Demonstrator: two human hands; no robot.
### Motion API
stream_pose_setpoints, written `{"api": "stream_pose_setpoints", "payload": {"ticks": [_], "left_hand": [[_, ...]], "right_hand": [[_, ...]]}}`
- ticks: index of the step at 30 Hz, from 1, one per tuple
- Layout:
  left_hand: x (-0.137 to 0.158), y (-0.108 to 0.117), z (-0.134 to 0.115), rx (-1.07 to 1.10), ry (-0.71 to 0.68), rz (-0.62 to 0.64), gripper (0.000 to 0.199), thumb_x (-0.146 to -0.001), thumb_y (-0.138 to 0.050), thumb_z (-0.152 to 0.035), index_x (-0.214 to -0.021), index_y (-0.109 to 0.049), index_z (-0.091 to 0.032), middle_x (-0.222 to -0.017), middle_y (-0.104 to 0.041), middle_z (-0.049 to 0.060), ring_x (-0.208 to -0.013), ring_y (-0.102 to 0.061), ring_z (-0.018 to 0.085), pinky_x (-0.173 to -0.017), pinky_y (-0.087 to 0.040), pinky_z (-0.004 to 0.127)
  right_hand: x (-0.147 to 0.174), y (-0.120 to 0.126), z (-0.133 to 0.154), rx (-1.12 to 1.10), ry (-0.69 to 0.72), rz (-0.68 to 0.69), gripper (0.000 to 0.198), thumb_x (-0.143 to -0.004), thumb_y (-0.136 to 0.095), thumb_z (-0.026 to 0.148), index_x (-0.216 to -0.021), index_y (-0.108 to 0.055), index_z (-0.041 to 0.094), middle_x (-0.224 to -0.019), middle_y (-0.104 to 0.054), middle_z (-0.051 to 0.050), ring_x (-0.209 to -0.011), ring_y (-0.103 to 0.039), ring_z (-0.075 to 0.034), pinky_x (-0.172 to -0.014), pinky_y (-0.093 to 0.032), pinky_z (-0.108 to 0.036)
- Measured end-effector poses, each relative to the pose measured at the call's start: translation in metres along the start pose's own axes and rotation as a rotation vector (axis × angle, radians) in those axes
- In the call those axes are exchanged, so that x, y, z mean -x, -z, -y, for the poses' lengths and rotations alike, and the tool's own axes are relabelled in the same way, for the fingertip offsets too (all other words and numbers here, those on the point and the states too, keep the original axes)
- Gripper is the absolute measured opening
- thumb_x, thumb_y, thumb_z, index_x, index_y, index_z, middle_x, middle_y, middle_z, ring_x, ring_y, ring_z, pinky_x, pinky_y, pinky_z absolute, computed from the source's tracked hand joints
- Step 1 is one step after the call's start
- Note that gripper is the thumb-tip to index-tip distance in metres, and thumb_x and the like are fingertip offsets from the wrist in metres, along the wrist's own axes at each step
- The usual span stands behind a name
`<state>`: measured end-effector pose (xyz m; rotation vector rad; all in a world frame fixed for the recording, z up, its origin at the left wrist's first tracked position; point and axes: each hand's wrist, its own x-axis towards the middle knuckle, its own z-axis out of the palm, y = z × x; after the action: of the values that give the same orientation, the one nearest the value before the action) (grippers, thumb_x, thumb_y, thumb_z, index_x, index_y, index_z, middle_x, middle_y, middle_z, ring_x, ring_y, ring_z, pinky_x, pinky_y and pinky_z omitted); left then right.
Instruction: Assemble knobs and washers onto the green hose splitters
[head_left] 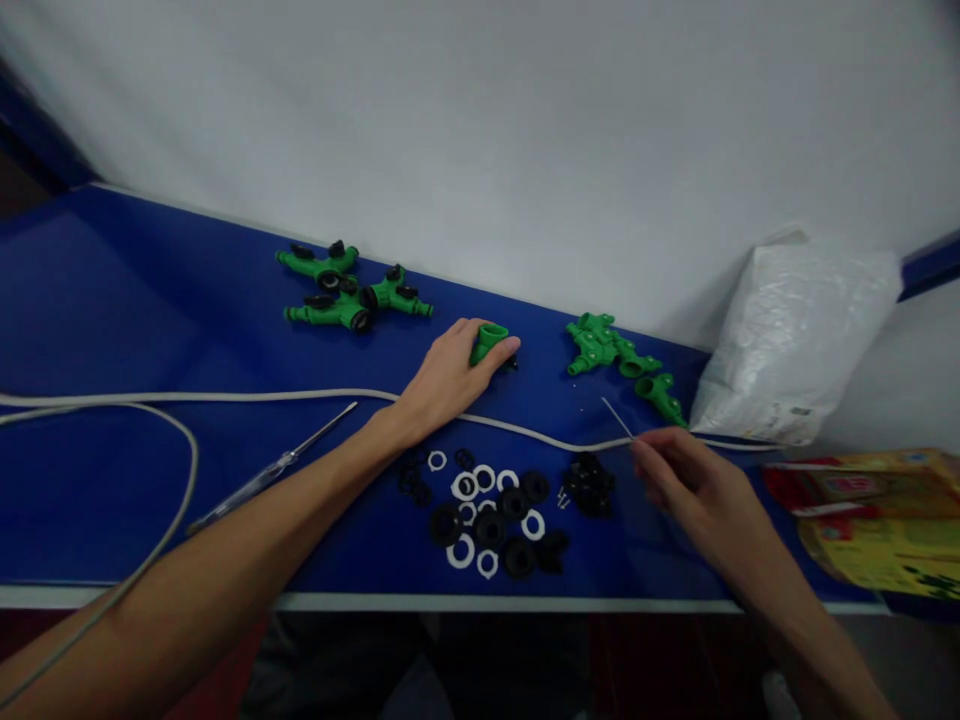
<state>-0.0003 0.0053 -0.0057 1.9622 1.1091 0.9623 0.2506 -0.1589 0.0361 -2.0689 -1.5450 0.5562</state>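
Observation:
My left hand (461,365) is closed around a green plastic hose splitter (489,338) on the blue table, its wide mouth turned up. A small black part shows under my thumb. My right hand (682,470) pinches a thin metal-shafted screwdriver (617,418), its handle hidden in my fingers and its tip pointing up and left. Below and between the hands lie white ring nuts (484,478), black rings (490,527), a pile of small black parts (589,485) and a few tiny screws (562,498).
Green splitters with black valves (326,313) stand at the back left; bare green ones (592,343) lie right of centre. A white cable (240,397) crosses the table. A clear-handled screwdriver (277,468) lies left. A white plastic bag (799,340) and coloured packets (877,510) are right.

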Motion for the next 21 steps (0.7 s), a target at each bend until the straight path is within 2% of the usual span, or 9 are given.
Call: {"api": "stream_pose_setpoints", "payload": {"ticks": [3,7,10,13,17,21], "left_hand": [[0.000,0.000,0.002,0.034,0.055,0.003,0.052,-0.099,-0.050,-0.059,-0.128,-0.063,-0.018,-0.113,-0.072,0.009,-0.100,-0.066,0.022,-0.098,-0.049,0.036],[0.000,0.000,0.002,0.013,0.090,-0.009,0.053,-0.097,-0.053,-0.060,-0.133,-0.062,-0.022,-0.111,-0.072,0.008,-0.090,-0.066,0.021,-0.092,-0.051,0.037],[0.000,0.001,0.000,-0.001,0.115,0.001,0.053,-0.096,-0.053,-0.062,-0.129,-0.065,-0.022,-0.110,-0.072,0.008,-0.091,-0.067,0.022,-0.092,-0.051,0.038],[0.000,0.002,-0.001,0.001,0.123,0.004,0.052,-0.096,-0.053,-0.062,-0.127,-0.066,-0.022,-0.113,-0.073,0.009,-0.101,-0.067,0.023,-0.095,-0.050,0.038],[-0.001,0.001,0.002,0.004,0.112,-0.011,0.050,-0.096,-0.054,-0.061,-0.124,-0.068,-0.022,-0.115,-0.073,0.008,-0.102,-0.066,0.022,-0.094,-0.050,0.035],[-0.001,0.001,0.004,0.031,0.106,0.001,0.047,-0.097,-0.054,-0.058,-0.123,-0.067,-0.021,-0.113,-0.074,0.007,-0.099,-0.066,0.020,-0.091,-0.049,0.033]], "right_hand": [[0.031,0.000,-0.034,0.215,-0.020,-0.152,0.025,-0.095,-0.055,0.049,-0.090,-0.060,0.025,-0.074,-0.068,-0.003,-0.063,-0.065,-0.021,-0.064,-0.048,-0.034],[0.050,-0.015,-0.051,0.391,0.125,-0.249,0.018,-0.100,-0.048,0.037,-0.090,-0.058,0.025,-0.085,-0.070,-0.008,-0.075,-0.068,-0.025,-0.073,-0.050,-0.038],[0.046,-0.028,-0.048,0.480,0.160,-0.314,0.022,-0.102,-0.042,0.032,-0.087,-0.056,0.025,-0.083,-0.065,-0.008,-0.073,-0.065,-0.024,-0.070,-0.049,-0.037],[0.037,-0.035,-0.042,0.506,0.141,-0.340,0.022,-0.103,-0.044,0.032,-0.086,-0.056,0.025,-0.082,-0.062,-0.007,-0.071,-0.062,-0.023,-0.068,-0.048,-0.036],[0.036,-0.034,-0.033,0.511,0.143,-0.383,0.020,-0.103,-0.050,0.036,-0.096,-0.061,0.022,-0.089,-0.064,-0.009,-0.077,-0.062,-0.024,-0.072,-0.050,-0.039],[0.059,-0.029,-0.009,0.511,0.293,-0.443,0.014,-0.103,-0.054,0.029,-0.110,-0.063,0.021,-0.102,-0.067,-0.013,-0.094,-0.066,-0.027,-0.084,-0.054,-0.042]]}}
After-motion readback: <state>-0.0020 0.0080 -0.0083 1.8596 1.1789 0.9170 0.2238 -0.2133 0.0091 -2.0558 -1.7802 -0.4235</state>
